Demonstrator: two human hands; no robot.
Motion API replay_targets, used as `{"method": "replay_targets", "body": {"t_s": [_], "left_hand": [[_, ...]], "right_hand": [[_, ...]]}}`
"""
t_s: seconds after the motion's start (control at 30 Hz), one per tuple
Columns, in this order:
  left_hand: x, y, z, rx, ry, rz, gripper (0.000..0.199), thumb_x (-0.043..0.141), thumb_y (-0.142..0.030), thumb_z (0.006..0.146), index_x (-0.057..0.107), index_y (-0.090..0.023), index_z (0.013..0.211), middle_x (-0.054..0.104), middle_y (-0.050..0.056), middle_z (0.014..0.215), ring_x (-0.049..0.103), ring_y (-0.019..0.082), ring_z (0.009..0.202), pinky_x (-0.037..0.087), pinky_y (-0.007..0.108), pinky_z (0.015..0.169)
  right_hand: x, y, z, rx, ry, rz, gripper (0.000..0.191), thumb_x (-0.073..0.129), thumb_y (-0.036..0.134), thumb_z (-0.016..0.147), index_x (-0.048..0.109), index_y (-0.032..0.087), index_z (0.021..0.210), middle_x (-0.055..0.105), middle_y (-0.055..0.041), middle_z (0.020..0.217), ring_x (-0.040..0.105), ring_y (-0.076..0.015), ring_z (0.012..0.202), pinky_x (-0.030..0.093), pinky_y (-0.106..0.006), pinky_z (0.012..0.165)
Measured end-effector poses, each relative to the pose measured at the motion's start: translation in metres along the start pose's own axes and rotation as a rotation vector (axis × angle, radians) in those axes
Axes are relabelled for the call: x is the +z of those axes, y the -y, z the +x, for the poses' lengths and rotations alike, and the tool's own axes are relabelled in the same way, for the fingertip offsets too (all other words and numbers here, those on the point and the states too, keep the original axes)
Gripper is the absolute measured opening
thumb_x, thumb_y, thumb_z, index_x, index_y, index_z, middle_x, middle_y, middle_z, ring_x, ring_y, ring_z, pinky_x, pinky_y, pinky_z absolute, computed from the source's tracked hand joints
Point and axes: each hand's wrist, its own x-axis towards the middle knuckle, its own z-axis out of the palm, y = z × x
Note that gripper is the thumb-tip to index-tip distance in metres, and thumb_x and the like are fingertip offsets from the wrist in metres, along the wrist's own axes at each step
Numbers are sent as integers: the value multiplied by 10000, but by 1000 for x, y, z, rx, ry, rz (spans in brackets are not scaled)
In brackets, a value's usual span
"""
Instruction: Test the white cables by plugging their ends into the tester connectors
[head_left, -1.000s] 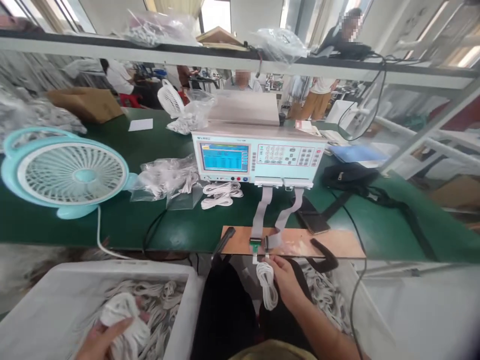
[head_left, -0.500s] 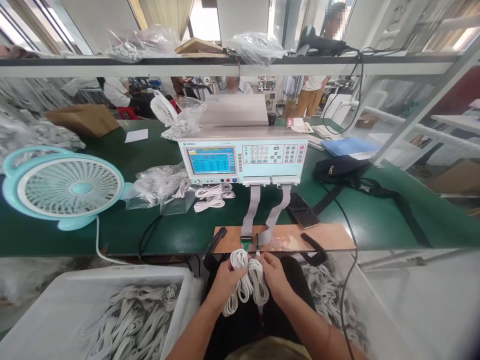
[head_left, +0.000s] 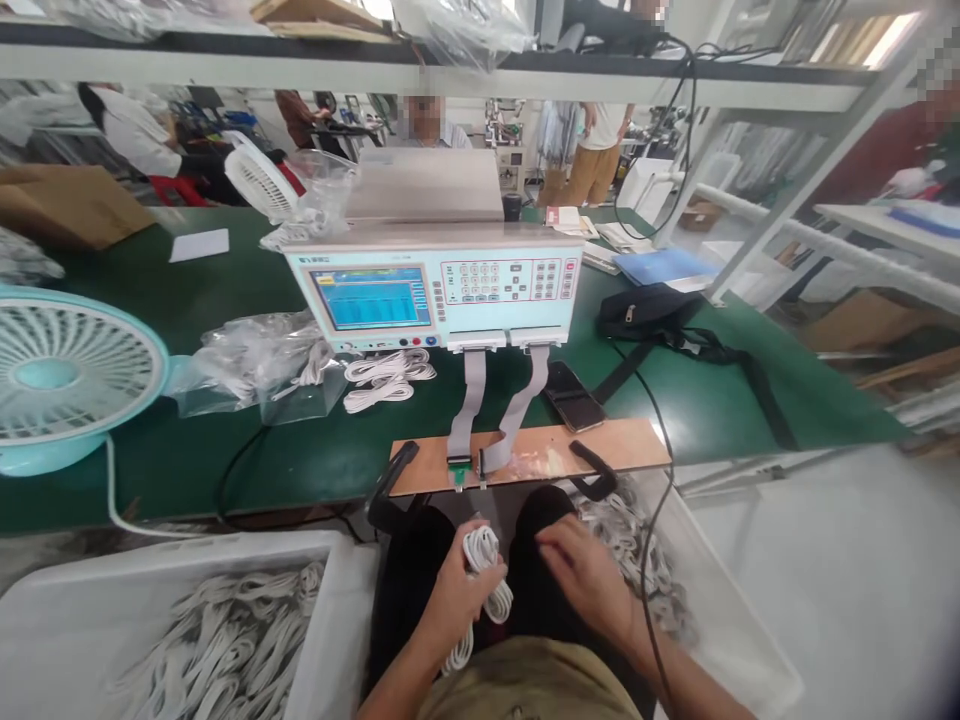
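Note:
My left hand is closed around a coiled bundle of white cable, held low above my lap. Part of the coil hangs below the palm. Off to the right, my right hand is over my thigh beside the right bin, fingers loosely bent, and no cable shows in it. Ahead of both hands, a wooden strip lies along the table edge. On it sit a small green circuit board and a black connector, each joined by a grey ribbon cable to a test instrument with a lit screen.
White bins with cable bundles stand at left and right. Black clamps hold the strip. A phone, black bag, bagged cables and blue fan lie on the green table. People are visible beyond.
My right hand has left the connectors, moved right and let go of its cable bundle. The left hand has drawn its bundle back from the strip. The view has shifted right and down.

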Motion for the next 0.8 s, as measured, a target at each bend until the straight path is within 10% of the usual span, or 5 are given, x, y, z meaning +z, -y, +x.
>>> {"method": "replay_targets", "body": {"t_s": [0.2,0.43,0.8], "left_hand": [[8,-14,-12,222,-2,136,553,568,-229,702,389,-208,1225,566,59,1122,550,176,967,424,284,876],[-11,-16,-16,125,-25,-15,292,486,-419,788,608,-154,806,534,-19,605,416,59,419,333,164,384],[-29,-26,20,-47,91,-189,308,623,-443,678,578,-139,666,482,-48,483,378,46,331,291,144,288]], "right_hand": [[37,36,12,-62,-34,176,93,476,180,798,559,191,757,527,-8,694,491,-131,638,390,-249,605],[45,31,25,124,54,436,82,519,133,690,515,174,620,487,33,586,436,-98,552,354,-213,527],[66,30,48,158,29,580,62,543,197,716,544,165,663,459,45,587,393,-94,559,326,-215,530]]}}
